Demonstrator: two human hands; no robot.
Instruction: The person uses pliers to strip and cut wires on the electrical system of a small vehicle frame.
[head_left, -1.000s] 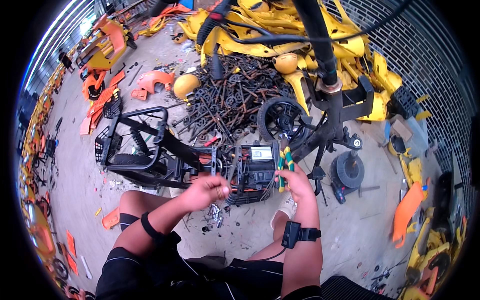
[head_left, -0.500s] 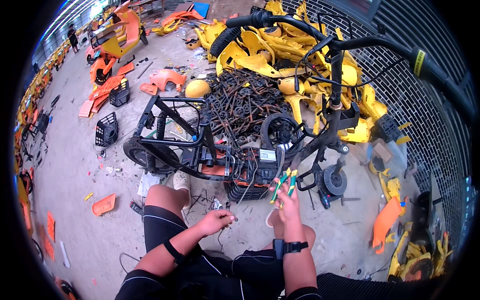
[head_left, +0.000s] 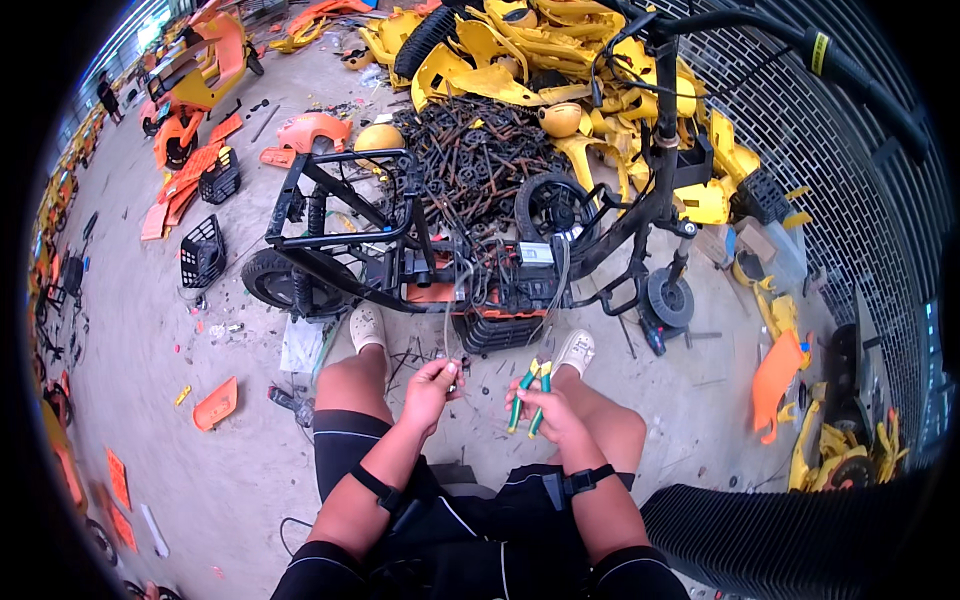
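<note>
My left hand [head_left: 433,392] pinches a grey cable [head_left: 448,340] that runs down from the open battery compartment [head_left: 500,270] of a stripped black scooter frame [head_left: 330,262]. Just right of it, my right hand [head_left: 550,410] grips pliers [head_left: 544,390] with green and yellow handles, held slightly apart. Both hands are in front of my knees, below the frame. More cables hang from the compartment beside a silver box [head_left: 535,253].
Behind the frame lie rusty metal parts [head_left: 460,165], a loose wheel [head_left: 545,215] and yellow panels [head_left: 450,75]. Orange panels [head_left: 212,403], black baskets [head_left: 200,255], a drill [head_left: 655,335] and a black corrugated object [head_left: 760,535] lie around. A person [head_left: 108,97] stands far left.
My view has shifted back and widened. My left hand has come away from the frame, drawing the cable toward me, and my right hand with the pliers has lowered toward my knees.
</note>
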